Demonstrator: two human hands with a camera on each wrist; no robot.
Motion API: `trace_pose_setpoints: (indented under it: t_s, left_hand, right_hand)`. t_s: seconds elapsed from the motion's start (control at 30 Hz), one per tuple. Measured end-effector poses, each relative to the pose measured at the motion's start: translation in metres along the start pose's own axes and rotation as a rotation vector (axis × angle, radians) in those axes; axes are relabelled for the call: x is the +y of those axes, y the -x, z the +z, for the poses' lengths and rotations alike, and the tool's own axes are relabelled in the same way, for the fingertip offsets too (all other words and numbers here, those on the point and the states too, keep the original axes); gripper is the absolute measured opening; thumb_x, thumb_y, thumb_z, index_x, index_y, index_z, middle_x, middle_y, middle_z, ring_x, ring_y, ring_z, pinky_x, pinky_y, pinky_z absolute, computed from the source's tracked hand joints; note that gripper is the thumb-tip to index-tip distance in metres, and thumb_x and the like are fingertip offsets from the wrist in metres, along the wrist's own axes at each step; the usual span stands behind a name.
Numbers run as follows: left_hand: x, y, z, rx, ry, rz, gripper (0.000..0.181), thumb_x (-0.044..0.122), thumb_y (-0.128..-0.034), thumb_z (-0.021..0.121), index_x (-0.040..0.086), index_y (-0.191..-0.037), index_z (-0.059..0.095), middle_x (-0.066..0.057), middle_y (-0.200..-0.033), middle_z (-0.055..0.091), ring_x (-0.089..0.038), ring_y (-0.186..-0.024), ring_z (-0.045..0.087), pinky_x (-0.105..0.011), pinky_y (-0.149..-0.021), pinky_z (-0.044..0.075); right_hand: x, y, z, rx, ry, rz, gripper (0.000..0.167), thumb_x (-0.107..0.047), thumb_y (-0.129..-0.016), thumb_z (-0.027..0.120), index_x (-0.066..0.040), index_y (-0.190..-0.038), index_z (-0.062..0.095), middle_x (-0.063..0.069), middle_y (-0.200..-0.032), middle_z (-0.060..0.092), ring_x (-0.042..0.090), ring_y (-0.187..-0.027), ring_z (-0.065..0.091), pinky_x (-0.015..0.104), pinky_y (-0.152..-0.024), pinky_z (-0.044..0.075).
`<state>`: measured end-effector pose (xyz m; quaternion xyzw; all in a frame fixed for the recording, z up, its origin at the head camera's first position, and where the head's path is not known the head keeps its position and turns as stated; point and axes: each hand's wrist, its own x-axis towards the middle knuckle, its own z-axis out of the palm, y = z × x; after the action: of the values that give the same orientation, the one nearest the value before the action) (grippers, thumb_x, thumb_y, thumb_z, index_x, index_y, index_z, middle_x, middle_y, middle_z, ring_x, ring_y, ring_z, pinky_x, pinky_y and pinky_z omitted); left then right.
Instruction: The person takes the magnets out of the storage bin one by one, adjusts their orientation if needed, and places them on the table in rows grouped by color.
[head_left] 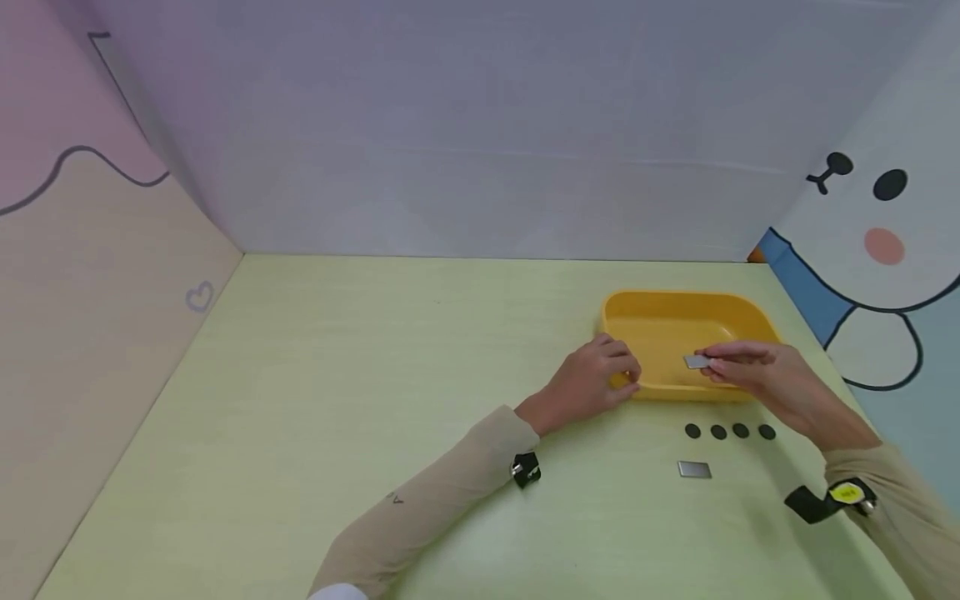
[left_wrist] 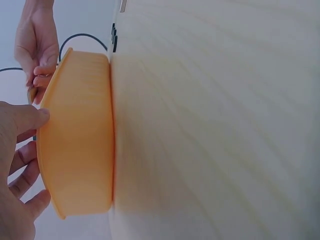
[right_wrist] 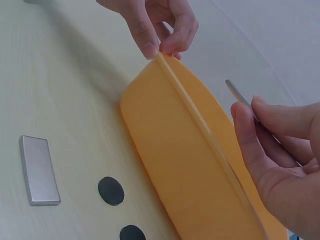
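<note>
A yellow plastic tray (head_left: pixel 693 392) stands at the right of the table, and my left hand (head_left: pixel 588 379) pinches the rim at its near left corner. In the right wrist view the left thumb and fingers (right_wrist: pixel 142 35) lie on both sides of that rim. Over the tray, my right hand (head_left: pixel 780 379) holds a thin silver rectangular plate (head_left: pixel 696 362) between thumb and fingers. The plate (right_wrist: pixel 237 92) is tilted and apart from the tray wall. Part of it is hidden by the fingers.
Several black round discs (head_left: pixel 718 432) lie in a row in front of the tray. Nearer to me lies another silver rectangular plate (head_left: pixel 694 470). A printed wall panel (head_left: pixel 892 350) rises to the right of the tray, and a pale back wall (head_left: pixel 480 167) stands behind the table.
</note>
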<state>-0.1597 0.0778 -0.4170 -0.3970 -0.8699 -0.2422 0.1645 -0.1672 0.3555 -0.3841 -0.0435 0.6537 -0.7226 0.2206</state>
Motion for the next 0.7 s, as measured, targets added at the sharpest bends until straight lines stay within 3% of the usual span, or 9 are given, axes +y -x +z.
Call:
trace_pose_setpoints:
  t_s: [0.37,0.7]
  left_hand:
    - [0.000,-0.003,0.004,-0.012,0.014,0.008,0.010,0.026,-0.0857,0.070,0.017,-0.088,0.069,0.008,-0.093,0.062,-0.008,-0.089,0.048,-0.012,-0.077,0.038]
    - [0.001,-0.003,0.000,-0.018,0.015,0.009,0.010,0.026,-0.0858,0.070,0.017,-0.088,0.069,0.007,-0.093,0.063,-0.008,-0.089,0.049,-0.012,-0.077,0.038]
  right_hand:
    - [0.000,0.023,-0.007,-0.053,-0.118,-0.022,0.026,0.008,-0.093,0.051,0.000,-0.111,0.068,0.006,-0.107,0.069,0.017,-0.095,0.067,0.028,-0.082,0.050]
    - [0.003,0.036,-0.009,-0.071,-0.157,-0.014,0.030,0.010,-0.094,0.047,-0.001,-0.111,0.069,0.007,-0.108,0.069,0.018,-0.097,0.067,0.030,-0.082,0.050]
